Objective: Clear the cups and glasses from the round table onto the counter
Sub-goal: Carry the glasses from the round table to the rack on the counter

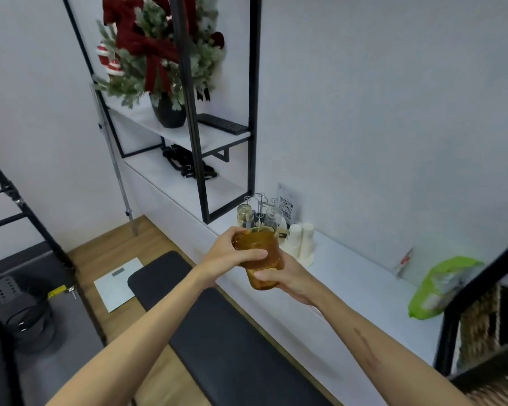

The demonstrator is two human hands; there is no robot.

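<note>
Two bare forearms in view, no sleeves reaching either one, cuffs nowhere in frame. Left hand (232,254): no ring, no watch, no wristband visible; fingers slim, nails short as far as can be told. Right hand (288,276): likewise bare, no jewellery or glove showing. Right forearm (373,341) carries a long thin dark streak running lengthwise along its upper side, part way between wrist and elbow; cannot tell whether scar, scratch or mark. Left forearm (147,326) shows no such marking. No tattoos visible. Upper arms and everything above the elbows fall outside the frame.
</note>
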